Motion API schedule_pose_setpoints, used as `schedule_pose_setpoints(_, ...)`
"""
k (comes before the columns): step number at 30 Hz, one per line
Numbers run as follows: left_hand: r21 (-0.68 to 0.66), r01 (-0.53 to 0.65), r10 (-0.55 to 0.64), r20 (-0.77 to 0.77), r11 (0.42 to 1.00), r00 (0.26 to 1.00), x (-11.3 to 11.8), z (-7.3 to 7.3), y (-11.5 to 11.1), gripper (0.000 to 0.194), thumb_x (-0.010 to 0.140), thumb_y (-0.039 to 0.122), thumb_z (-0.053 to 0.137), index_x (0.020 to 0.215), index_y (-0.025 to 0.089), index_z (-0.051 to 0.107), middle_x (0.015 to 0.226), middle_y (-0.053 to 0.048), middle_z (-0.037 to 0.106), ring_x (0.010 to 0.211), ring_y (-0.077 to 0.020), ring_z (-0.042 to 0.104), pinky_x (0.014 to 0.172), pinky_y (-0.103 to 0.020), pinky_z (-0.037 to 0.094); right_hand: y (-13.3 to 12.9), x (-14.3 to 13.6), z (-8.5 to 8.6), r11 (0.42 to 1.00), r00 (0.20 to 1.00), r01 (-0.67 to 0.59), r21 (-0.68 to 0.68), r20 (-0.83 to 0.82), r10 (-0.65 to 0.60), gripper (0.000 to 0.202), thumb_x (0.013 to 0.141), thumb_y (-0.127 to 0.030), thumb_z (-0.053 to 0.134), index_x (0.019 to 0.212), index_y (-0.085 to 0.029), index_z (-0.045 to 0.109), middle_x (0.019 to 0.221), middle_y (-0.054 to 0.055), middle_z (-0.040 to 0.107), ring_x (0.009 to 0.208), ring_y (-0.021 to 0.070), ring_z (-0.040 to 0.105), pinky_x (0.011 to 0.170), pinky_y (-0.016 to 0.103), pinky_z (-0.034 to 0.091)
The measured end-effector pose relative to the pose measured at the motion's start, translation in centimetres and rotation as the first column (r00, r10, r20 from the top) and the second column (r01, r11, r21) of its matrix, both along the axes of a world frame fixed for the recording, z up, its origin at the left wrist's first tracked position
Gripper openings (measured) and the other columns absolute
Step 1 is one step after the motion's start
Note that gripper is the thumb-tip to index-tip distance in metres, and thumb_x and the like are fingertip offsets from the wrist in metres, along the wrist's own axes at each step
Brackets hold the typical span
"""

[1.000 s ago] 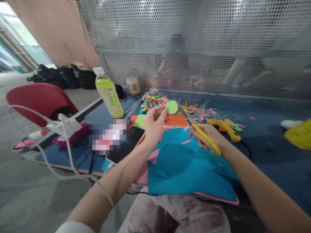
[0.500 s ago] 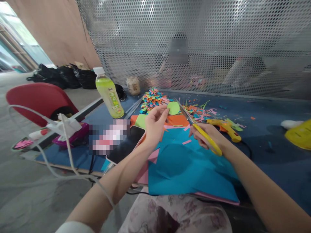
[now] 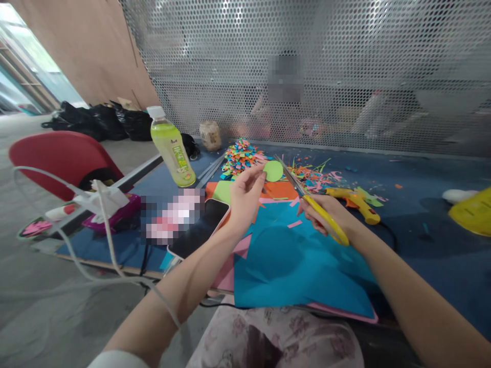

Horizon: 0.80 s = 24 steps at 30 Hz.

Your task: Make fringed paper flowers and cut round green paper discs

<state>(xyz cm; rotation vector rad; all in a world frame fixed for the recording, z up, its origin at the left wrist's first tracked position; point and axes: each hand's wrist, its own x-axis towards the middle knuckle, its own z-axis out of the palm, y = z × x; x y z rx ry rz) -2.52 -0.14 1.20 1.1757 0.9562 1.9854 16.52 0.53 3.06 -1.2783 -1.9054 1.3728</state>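
Between the fingertips of my left hand (image 3: 247,193) is a round green paper disc (image 3: 273,171), held up above the sheets. My right hand (image 3: 324,212) grips yellow-handled scissors (image 3: 320,209), their metal blades pointing up and left beside the disc's right edge. Below both hands lies a large blue paper sheet (image 3: 291,255) with a small pink scrap on it. Orange paper (image 3: 280,190) shows behind it, and pink paper sticks out at its left. Just past my left hand stands a cone-shaped pile of colourful paper bits (image 3: 242,158).
Paper scraps (image 3: 316,176) litter the table behind the scissors. A yellow glue gun (image 3: 356,202) lies right of my right hand. On the left are a phone (image 3: 199,230), a green drink bottle (image 3: 172,148) and a purple tissue box (image 3: 115,214). A perforated metal panel (image 3: 326,66) rises behind.
Almost nothing differs. The disc and the scissors have shifted very slightly; both hands keep their hold.
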Motion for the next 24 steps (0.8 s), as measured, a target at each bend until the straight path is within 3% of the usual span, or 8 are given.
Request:
schedule_pose_setpoints(7,-0.004,0.026,-0.026,0.013,1.000,1.000,0.1,0.2,-0.1,0.015,0.076,0.023,0.065,0.091,0.021,0.069,0.078,-0.001,0.068,0.058,-0.0084,0.054,0.055,-0.024,0.047,-0.3,-0.2,0.4,1.000,1.000,0.020,-0.023,0.014,-0.019,0.039,0.072,-0.058,0.060,0.068,-0.020,0.051,0.043,-0.008,0.036,0.028,0.0071,0.035,0.029,0.022,0.027)
schedule_pose_setpoints(15,0.000,-0.008,0.008,-0.006,1.000,1.000,-0.1,-0.3,0.2,0.019,0.075,0.024,0.065,0.093,0.023,0.070,0.088,-0.002,0.069,0.068,-0.0094,0.058,0.060,-0.023,0.049,-0.8,-0.5,0.8,0.999,0.999,0.032,-0.040,0.008,-0.032,0.041,0.071,-0.059,0.062,0.063,-0.020,0.048,0.043,-0.008,0.036,0.025,0.0066,0.034,0.026,0.022,0.025)
schedule_pose_setpoints(19,-0.037,-0.009,0.008,-0.034,0.999,0.999,0.1,-0.1,0.0,0.020,0.075,0.022,0.063,0.094,0.022,0.070,0.088,-0.002,0.069,0.068,-0.0092,0.059,0.059,-0.021,0.049,0.0,-0.3,0.4,0.991,0.993,0.106,-0.076,0.064,-0.102,0.045,0.070,-0.064,0.059,0.062,-0.021,0.048,0.043,-0.008,0.037,0.026,0.0076,0.034,0.026,0.023,0.026)
schedule_pose_setpoints(22,-0.109,0.054,-0.067,-0.114,0.993,0.991,0.3,-0.1,-0.3,0.023,0.076,0.019,0.060,0.097,0.021,0.070,0.084,-0.001,0.068,0.057,-0.0071,0.056,0.054,-0.021,0.048,1.3,0.2,-0.3,0.974,0.952,0.226,0.007,0.209,-0.222,0.046,0.073,-0.066,0.053,0.063,-0.022,0.048,0.044,-0.005,0.038,0.030,0.0106,0.037,0.030,0.026,0.028)
schedule_pose_setpoints(24,-0.180,0.106,-0.135,-0.158,0.978,0.978,0.5,-0.1,-0.5,0.025,0.076,0.016,0.058,0.098,0.021,0.070,0.087,-0.002,0.066,0.051,-0.0058,0.054,0.050,-0.021,0.048,2.0,0.7,-0.7,0.964,0.926,0.195,0.182,0.289,-0.242,0.044,0.074,-0.064,0.054,0.061,-0.023,0.048,0.047,-0.002,0.042,0.040,0.0139,0.044,0.039,0.028,0.033)
